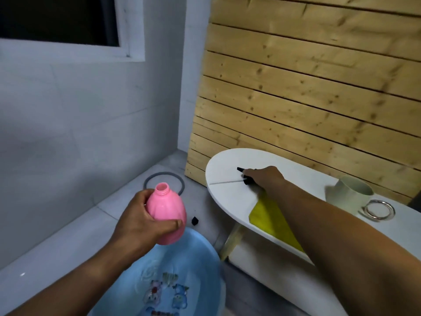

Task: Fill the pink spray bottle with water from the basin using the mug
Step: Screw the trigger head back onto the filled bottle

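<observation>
My left hand [139,221] grips the pink spray bottle [165,213] around its belly, upright, with its neck uncapped, just above the rim of the blue basin [205,254]. The basin sits on the floor and holds water over a cartoon print. My right hand [264,177] reaches across the white table [230,172] and rests on the black spray head [245,176], its fingers curled over it; a thin tube lies beside it. The pale green mug [348,195] stands on the table to the right of that hand, its handle a metal ring.
A yellow cloth [271,215] lies on the table under my right forearm. A grey ring [164,179] and a small black piece [194,220] lie on the tiled floor by the wall. A wooden slat panel stands behind the table.
</observation>
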A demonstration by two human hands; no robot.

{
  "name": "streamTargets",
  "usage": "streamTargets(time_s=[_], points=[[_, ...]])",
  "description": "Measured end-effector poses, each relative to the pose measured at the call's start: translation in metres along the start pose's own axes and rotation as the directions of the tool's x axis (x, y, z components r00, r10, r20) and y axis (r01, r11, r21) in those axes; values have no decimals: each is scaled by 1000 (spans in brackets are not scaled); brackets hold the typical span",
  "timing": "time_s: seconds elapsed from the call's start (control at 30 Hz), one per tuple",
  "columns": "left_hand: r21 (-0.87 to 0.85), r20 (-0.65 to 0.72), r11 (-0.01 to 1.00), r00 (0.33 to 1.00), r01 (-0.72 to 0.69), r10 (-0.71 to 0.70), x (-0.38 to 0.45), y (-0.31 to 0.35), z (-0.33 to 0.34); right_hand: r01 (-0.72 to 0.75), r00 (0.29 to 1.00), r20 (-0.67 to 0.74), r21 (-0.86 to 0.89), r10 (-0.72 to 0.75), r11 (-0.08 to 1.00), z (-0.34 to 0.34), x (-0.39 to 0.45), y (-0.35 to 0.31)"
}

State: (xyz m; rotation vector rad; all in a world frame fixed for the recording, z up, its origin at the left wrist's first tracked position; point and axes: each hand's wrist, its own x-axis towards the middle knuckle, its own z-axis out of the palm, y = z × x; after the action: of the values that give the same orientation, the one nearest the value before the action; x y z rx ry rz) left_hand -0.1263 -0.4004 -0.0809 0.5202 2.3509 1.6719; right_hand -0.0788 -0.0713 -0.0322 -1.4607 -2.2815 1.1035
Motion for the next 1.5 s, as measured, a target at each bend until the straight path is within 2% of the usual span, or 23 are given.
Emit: streamTargets(time_s=[0.07, 0.17, 0.37, 0.5, 0.57, 0.63, 0.73, 0.87, 1.03, 1.27, 1.4, 1.5], points=[[6, 0, 1000, 1000, 8, -8, 0, -1, -1, -14, 999, 45, 21, 13, 1000, 0, -2, -7], [4, 0, 1000, 1000, 13, -13, 0, 0, -3, -22, 999, 42, 48, 20, 999, -2, -9, -14], [25, 12, 1000, 1000, 10, -10, -5, 4, -6, -214, 961, 238, 333, 137, 919, -8, -8, -18], [29, 24, 1000, 1000, -1, 0, -9, 7, -7, -239, 958, 263, 522, 113, 818, -16, -16, -25], [24, 25, 1000, 1000, -1, 0, -10, 8, -8, -183, 958, 286, 565, 17, 805, -17, -33, -41], [29, 31, 1000, 1000, 3, -4, -11, 9, -9, -41, 941, 291, 602, -171, 797, -19, -62, -65], [39, 26, 999, 1000, 7, -8, -12, 8, -12, 245, 865, 195, 640, -462, 729, -19, -113, -97], [85, 18, 996, 1000, 23, -25, -12, 5, -18, 486, 742, 132, 570, -658, 663, -11, -165, -121], [153, 16, 986, 998, 64, -67, -12, 2, -24, 652, 650, 100, 435, -753, 621, 4, -181, -127], [176, 20, 982, 997, 72, -77, -12, 0, -27, 733, 602, 29, 377, -798, 567, 3, -185, -132], [173, 23, 983, 997, 68, -73, -12, -1, -26, 777, 562, 47, 313, -826, 546, 10, -183, -132], [161, 25, 985, 998, 58, -63, -11, 1, -24, 807, 516, 116, 266, -849, 527, 26, -183, -125]])
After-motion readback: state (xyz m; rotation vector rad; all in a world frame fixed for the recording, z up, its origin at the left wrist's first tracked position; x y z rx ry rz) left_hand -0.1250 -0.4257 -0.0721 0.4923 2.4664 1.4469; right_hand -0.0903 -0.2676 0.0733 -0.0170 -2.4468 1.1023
